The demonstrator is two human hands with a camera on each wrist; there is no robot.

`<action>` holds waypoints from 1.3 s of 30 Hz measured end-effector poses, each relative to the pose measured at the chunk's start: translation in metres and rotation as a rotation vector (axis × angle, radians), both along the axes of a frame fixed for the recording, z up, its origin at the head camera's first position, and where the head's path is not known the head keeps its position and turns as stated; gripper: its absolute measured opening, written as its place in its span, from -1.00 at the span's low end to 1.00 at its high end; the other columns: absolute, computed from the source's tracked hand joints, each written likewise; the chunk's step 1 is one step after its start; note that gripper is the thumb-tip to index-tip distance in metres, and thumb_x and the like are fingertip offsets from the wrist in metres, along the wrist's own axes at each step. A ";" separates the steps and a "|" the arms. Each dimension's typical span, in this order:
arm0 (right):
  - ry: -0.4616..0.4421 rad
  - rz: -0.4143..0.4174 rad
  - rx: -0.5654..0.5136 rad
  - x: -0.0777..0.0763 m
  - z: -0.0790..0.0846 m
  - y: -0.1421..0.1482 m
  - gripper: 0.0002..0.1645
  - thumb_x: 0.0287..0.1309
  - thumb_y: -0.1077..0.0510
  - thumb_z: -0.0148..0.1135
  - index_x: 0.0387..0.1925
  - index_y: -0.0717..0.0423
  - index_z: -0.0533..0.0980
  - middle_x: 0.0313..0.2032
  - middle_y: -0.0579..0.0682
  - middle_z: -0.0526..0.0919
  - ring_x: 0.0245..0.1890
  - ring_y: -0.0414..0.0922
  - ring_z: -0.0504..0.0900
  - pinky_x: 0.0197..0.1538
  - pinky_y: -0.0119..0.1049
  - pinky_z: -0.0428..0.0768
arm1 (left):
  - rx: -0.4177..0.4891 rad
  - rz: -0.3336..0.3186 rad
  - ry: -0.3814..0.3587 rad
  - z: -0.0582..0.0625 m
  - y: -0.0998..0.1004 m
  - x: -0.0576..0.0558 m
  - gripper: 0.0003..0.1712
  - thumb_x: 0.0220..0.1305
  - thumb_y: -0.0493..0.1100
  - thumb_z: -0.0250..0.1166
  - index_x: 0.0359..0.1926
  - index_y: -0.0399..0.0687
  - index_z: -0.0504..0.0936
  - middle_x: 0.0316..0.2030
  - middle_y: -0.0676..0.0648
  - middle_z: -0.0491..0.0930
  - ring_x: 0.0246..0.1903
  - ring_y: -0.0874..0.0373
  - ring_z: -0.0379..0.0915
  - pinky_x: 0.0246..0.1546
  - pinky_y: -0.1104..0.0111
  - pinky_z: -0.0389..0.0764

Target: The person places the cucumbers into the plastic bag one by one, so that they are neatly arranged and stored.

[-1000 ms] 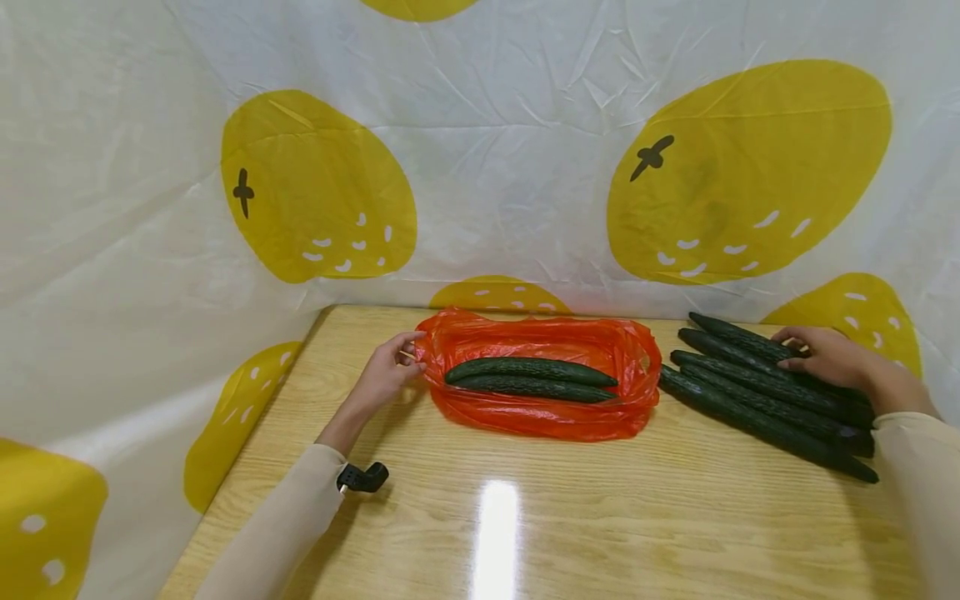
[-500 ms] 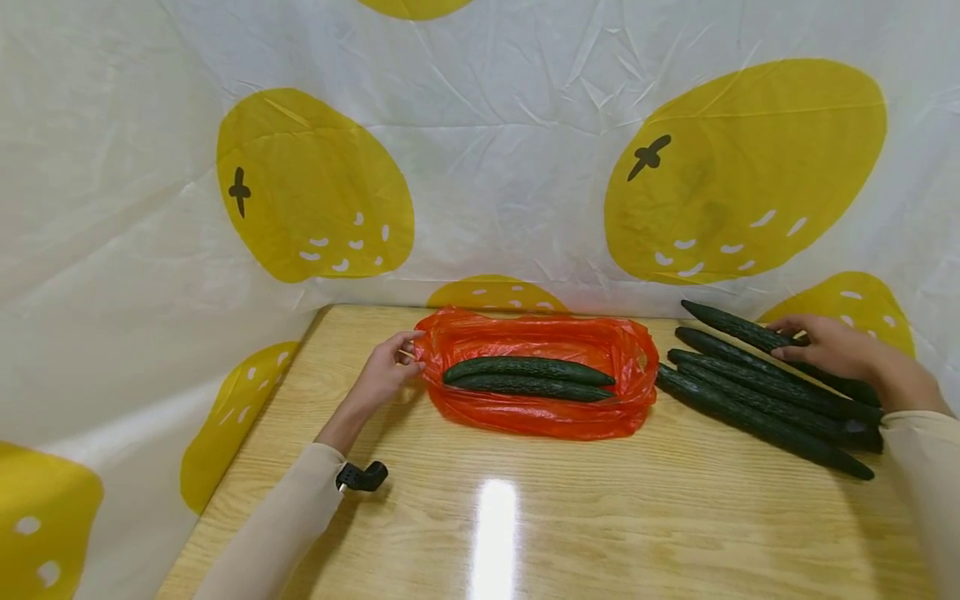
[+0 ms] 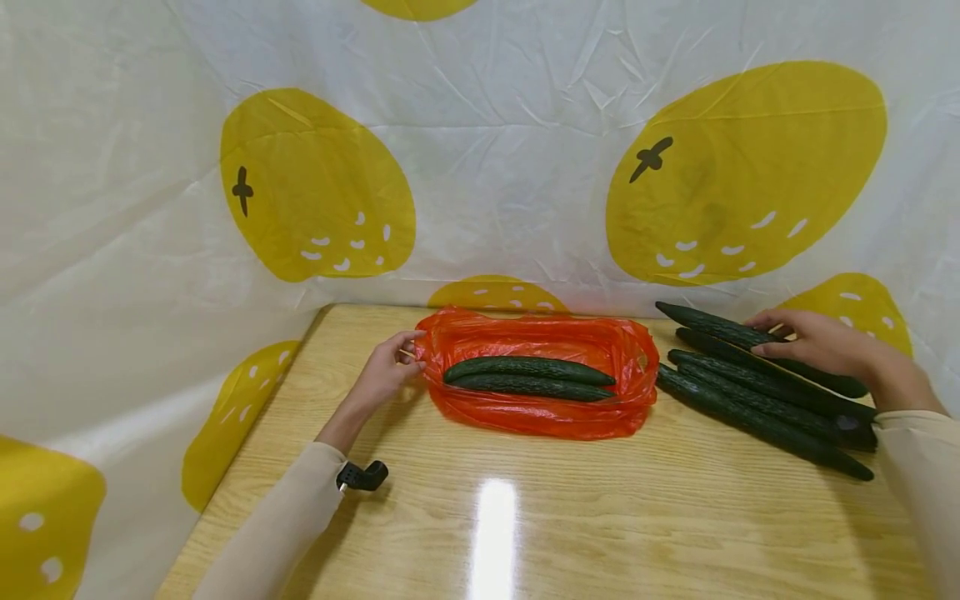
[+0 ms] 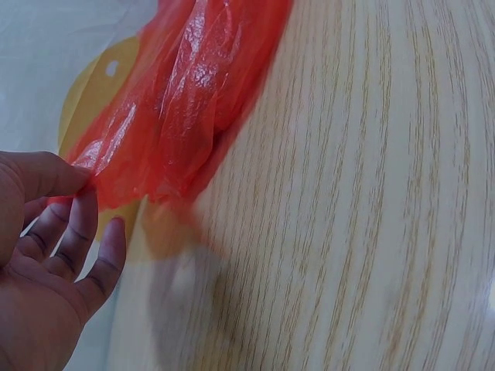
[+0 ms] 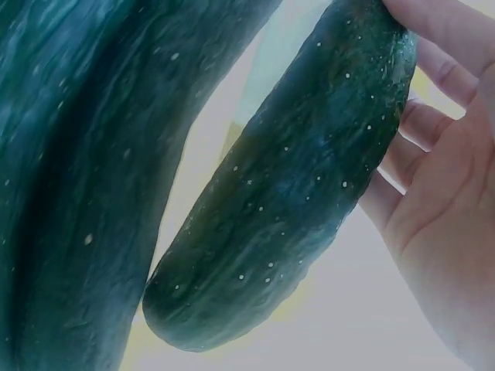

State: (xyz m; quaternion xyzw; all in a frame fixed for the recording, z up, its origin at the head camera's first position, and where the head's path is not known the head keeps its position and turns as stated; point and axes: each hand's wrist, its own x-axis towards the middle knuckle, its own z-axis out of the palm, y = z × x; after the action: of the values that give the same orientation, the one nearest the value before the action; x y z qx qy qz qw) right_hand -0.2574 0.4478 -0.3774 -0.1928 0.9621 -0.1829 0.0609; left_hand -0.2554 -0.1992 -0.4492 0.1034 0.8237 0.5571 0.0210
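Plainly, the right hand [image 3: 816,343] is clamped on one dark green cucumber [image 5: 282,185], thumb on one side and fingers on the other, gripping it around its middle. One narrow tip reaches past the fingertips toward the back of the tabletop [image 3: 420,525]; the other end slants out beneath the palm. Just beside it, on the side nearer the person, the other cucumbers [image 3: 757,408] lie close together at a slant. Three can be made out, but the sleeve and crossing ends make a sure count difficult, and whether the gripped one rests on its neighbour I cannot tell.

Over on the left, the left hand [image 3: 384,368] pinches the edge of a red plastic bag [image 3: 540,423] between thumb and index finger, its remaining fingers loosely bent and apart from the plastic. The bag lies spread with its mouth upward, and two cucumbers [image 3: 531,369] lie side by side in it, well apart from both hands. Red folds cover part of the nearer one's lower edge.

From the right wrist, the gripped cucumber's upper end and the thumb tip are cut off by the top edge, and the background is washed out. From the left wrist, most of the bag is out of frame.
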 end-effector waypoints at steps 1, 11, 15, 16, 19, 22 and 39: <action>0.002 0.004 0.004 0.000 0.001 -0.002 -0.44 0.33 0.05 0.33 0.24 0.25 0.51 0.12 0.26 0.61 0.03 0.18 0.61 -0.14 -0.30 0.58 | -0.001 0.002 0.001 0.000 0.000 0.000 -0.40 0.28 -0.47 0.30 0.34 -0.29 0.46 -0.12 -0.25 0.49 -0.25 0.03 0.44 -0.33 0.46 0.54; -0.002 0.050 -0.010 0.005 0.010 -0.020 -0.42 0.36 0.05 0.30 0.31 0.20 0.47 0.19 0.23 0.58 0.11 0.25 0.57 -0.07 -0.17 0.61 | -0.013 -0.004 0.024 0.000 0.000 0.002 -0.38 0.25 -0.49 0.31 0.34 -0.34 0.45 -0.14 -0.23 0.48 -0.27 0.07 0.45 -0.32 0.46 0.54; -0.009 0.067 -0.018 0.007 0.016 -0.029 -0.43 0.38 0.04 0.27 0.31 0.20 0.45 0.19 0.22 0.57 0.11 0.25 0.58 -0.06 -0.12 0.61 | -0.014 0.001 0.023 0.000 0.000 0.001 -0.39 0.26 -0.48 0.31 0.34 -0.33 0.45 -0.14 -0.22 0.48 -0.27 0.07 0.45 -0.32 0.46 0.54; -0.008 0.072 -0.020 0.007 0.017 -0.031 -0.43 0.38 0.04 0.27 0.31 0.20 0.46 0.19 0.22 0.57 0.10 0.24 0.58 -0.06 -0.14 0.61 | -0.014 0.001 0.023 0.000 0.000 0.001 -0.39 0.26 -0.48 0.31 0.34 -0.33 0.45 -0.13 -0.21 0.48 -0.26 0.06 0.45 -0.32 0.46 0.54; -0.001 0.083 -0.024 0.008 0.019 -0.037 -0.43 0.37 0.04 0.29 0.31 0.19 0.47 0.18 0.19 0.58 0.09 0.20 0.59 -0.06 -0.19 0.61 | -0.012 0.000 0.020 0.000 0.000 0.001 -0.39 0.27 -0.47 0.31 0.35 -0.31 0.45 -0.12 -0.21 0.47 -0.25 0.05 0.44 -0.31 0.46 0.53; 0.019 0.100 -0.028 0.007 0.019 -0.043 -0.45 0.34 0.06 0.32 0.29 0.17 0.50 0.17 0.15 0.60 0.06 0.16 0.61 -0.07 -0.21 0.62 | -0.012 -0.007 0.022 0.000 0.000 0.002 -0.40 0.28 -0.47 0.30 0.35 -0.31 0.45 -0.12 -0.21 0.46 -0.24 0.03 0.44 -0.31 0.46 0.53; 0.027 0.194 -0.039 0.003 0.025 -0.082 -0.47 0.31 0.04 0.36 0.25 0.10 0.53 0.09 0.01 0.66 0.00 0.02 0.65 -0.10 -0.16 0.64 | -0.004 -0.009 0.034 0.000 0.002 0.002 -0.41 0.28 -0.48 0.29 0.33 -0.32 0.46 -0.12 -0.24 0.47 -0.25 0.01 0.43 -0.34 0.47 0.52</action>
State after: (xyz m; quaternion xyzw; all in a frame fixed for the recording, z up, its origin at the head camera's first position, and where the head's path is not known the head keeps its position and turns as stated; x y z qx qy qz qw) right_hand -0.2543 0.3662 -0.3528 -0.2885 0.9360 -0.1922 0.0616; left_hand -0.2531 -0.1976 -0.4490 0.1165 0.8246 0.5535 0.0095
